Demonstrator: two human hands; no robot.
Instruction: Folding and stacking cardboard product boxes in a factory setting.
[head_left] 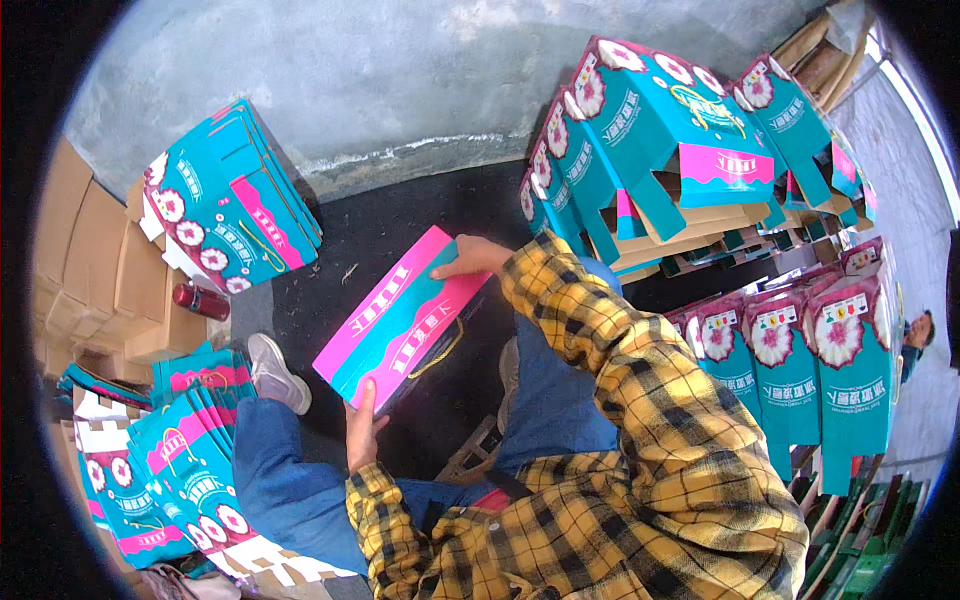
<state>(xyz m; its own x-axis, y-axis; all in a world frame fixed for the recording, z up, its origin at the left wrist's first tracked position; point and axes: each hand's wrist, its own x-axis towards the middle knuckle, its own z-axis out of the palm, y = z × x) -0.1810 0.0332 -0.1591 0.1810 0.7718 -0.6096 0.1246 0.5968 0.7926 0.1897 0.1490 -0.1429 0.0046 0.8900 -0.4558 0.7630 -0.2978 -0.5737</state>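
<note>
A pink and teal cardboard carton [397, 318] lies aslant in front of me, above my lap. A yellow cord handle [440, 347] shows along its near right side. My right hand [472, 257] grips the carton's far right end, thumb over the top face. At the near left end, my left hand [363, 430] holds the edge with its thumb on the pink face; its other fingers are partly hidden below. The carton's underside is hidden from view.
Folded-flat teal cartons [215, 200] are stacked at the far left, and more flat cartons [195, 460] lie nearer. Brown boxes [100, 250] line the left side, beside a dark red flask [200, 300]. Opened teal cartons [650, 130] are piled right, above upright ones [780, 370].
</note>
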